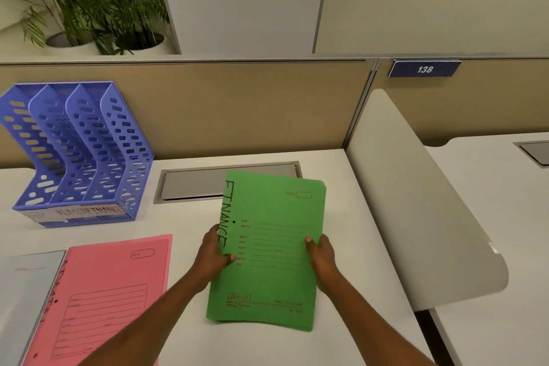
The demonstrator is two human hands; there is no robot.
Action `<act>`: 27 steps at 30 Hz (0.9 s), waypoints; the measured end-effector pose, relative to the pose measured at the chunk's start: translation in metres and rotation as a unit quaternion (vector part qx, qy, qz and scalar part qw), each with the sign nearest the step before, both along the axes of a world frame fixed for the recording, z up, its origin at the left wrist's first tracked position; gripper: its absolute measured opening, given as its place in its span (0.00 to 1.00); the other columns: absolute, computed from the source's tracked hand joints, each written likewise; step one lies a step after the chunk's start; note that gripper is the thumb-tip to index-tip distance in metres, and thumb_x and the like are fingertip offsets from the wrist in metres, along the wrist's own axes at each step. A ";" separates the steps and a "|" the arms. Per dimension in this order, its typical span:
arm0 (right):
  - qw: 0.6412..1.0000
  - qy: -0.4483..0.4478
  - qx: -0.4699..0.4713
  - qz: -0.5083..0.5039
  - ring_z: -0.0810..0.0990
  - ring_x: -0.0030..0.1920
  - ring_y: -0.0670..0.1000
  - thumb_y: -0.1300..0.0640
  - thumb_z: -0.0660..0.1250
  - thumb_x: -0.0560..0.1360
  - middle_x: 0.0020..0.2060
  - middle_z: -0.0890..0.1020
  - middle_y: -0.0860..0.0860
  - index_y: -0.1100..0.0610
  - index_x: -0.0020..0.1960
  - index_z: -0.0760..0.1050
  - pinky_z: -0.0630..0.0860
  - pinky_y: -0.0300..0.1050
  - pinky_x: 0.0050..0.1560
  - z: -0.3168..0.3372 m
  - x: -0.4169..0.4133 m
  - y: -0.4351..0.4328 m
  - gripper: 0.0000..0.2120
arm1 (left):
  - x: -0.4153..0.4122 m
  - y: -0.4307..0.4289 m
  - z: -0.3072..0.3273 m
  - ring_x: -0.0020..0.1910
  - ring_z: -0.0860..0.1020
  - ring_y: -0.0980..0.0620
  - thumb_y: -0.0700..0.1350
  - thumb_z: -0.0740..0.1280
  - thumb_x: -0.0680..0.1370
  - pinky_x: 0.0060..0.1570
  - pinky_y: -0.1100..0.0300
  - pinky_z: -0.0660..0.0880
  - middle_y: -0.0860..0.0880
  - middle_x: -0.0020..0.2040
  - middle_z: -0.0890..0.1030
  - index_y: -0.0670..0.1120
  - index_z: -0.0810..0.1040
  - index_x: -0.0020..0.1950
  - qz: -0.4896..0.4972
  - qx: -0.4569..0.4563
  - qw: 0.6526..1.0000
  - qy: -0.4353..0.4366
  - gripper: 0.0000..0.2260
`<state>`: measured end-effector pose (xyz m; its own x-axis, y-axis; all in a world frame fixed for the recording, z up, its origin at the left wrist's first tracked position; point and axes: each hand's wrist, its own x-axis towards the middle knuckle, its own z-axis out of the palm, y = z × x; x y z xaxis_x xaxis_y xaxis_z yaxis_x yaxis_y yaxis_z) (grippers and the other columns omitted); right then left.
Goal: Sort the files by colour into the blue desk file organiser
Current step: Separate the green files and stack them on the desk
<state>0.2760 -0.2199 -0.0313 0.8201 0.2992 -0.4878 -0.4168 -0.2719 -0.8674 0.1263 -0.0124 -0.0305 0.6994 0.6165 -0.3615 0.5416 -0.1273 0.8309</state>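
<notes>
While both hands hold it over the middle of the table (184, 223), the green file (267, 246), marked FINANCE along its left side, is the one being sorted. The left hand (214, 255) grips its left edge and the right hand (322, 255) its right edge, thumbs on the cover, fingers hidden beneath. Next, I judge, it must swing to the blue organiser (80, 151) at the table's back left and slide upright into the matching slot. A pink file (113, 291) and a pale grey file (26, 291) lie at the front left, cut off. The organiser's front labels are blurred.
</notes>
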 end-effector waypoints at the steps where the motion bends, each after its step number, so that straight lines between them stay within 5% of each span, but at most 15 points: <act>1: 1.000 -0.021 0.010 -0.002 0.82 0.55 0.60 0.57 0.61 0.81 0.56 0.81 0.58 0.61 0.60 0.73 0.78 0.62 0.58 0.008 0.003 -0.001 0.10 | -0.001 0.002 0.005 0.57 0.75 0.46 0.31 0.72 0.68 0.51 0.52 0.79 0.48 0.57 0.72 0.48 0.70 0.59 0.005 -0.007 1.000 -0.007 0.25; 5: 0.994 -0.079 0.080 -0.008 0.85 0.49 0.52 0.59 0.62 0.81 0.50 0.84 0.53 0.54 0.53 0.77 0.82 0.51 0.49 0.034 0.008 -0.005 0.06 | 0.000 0.007 0.025 0.51 0.78 0.48 0.29 0.75 0.64 0.38 0.63 0.76 0.48 0.51 0.77 0.51 0.72 0.50 0.044 -0.008 0.998 -0.043 0.23; 8: 0.987 -0.102 0.122 -0.006 0.85 0.46 0.45 0.64 0.63 0.79 0.48 0.85 0.48 0.51 0.53 0.77 0.81 0.40 0.44 0.047 0.006 -0.005 0.10 | -0.001 0.009 0.034 0.50 0.78 0.47 0.28 0.74 0.62 0.40 0.57 0.78 0.52 0.49 0.79 0.51 0.72 0.49 0.067 0.002 0.995 -0.075 0.26; 12: 0.985 -0.111 0.129 0.007 0.82 0.50 0.45 0.74 0.61 0.75 0.50 0.83 0.47 0.51 0.56 0.76 0.78 0.38 0.48 0.052 -0.002 -0.005 0.20 | -0.009 0.006 0.037 0.49 0.77 0.47 0.29 0.76 0.60 0.45 0.53 0.79 0.52 0.48 0.78 0.52 0.72 0.51 0.096 0.034 0.989 -0.106 0.27; 18: 0.986 -0.125 0.110 0.010 0.79 0.52 0.47 0.74 0.64 0.74 0.51 0.81 0.47 0.53 0.57 0.73 0.76 0.34 0.47 0.039 -0.019 -0.005 0.19 | -0.022 -0.005 0.031 0.48 0.77 0.45 0.33 0.78 0.62 0.43 0.53 0.78 0.55 0.45 0.78 0.54 0.71 0.49 0.086 0.041 0.990 -0.101 0.26; 21: 0.985 -0.132 0.110 0.002 0.79 0.53 0.53 0.72 0.64 0.75 0.52 0.81 0.53 0.59 0.60 0.73 0.76 0.43 0.53 0.039 -0.020 -0.003 0.16 | -0.023 -0.008 0.032 0.48 0.78 0.46 0.35 0.77 0.63 0.41 0.59 0.76 0.56 0.45 0.79 0.52 0.71 0.53 0.078 0.033 0.991 -0.101 0.25; 27: 0.983 -0.156 0.095 0.004 0.81 0.53 0.54 0.68 0.65 0.77 0.53 0.82 0.54 0.60 0.62 0.74 0.78 0.49 0.55 0.046 -0.018 0.002 0.15 | -0.029 -0.004 0.042 0.51 0.78 0.50 0.35 0.77 0.65 0.51 0.50 0.80 0.55 0.51 0.79 0.51 0.65 0.58 0.061 0.029 0.992 -0.105 0.30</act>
<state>0.2582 -0.2176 0.0146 0.9184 0.3674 -0.1469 -0.1204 -0.0943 -0.9882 0.0976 -0.0165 0.0113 0.6738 0.7175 -0.1767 0.3718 -0.1225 0.9202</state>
